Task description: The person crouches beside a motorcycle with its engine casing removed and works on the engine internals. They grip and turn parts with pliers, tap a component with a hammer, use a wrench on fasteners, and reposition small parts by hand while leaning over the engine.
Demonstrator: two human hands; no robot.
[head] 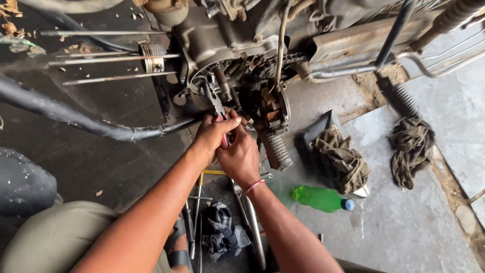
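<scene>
Hands: the left hand (214,132) and right hand (241,155) were pressed together, both clamped on the red handles of a pair of pliers (218,112).
Pliers: held at the open side of a motorcycle engine (237,76), just below its round casing; long axis ran from the hands up and slightly left, jaws pointing into the engine.
Edges: a ribbed footpeg (275,149) stood just right of the right hand; a black hose (76,119) curved in from the left and passed close under the left hand.
Open room: bare concrete floor (404,222) lay to the right, past a green plastic bottle (321,198) on its side and two crumpled rags (341,156).
Below the wrists: long metal tools (250,222) and a dark cloth (222,230) lay on the floor between the forearms.
Left of engine: a piston (151,56) sat among long bare studs.
</scene>
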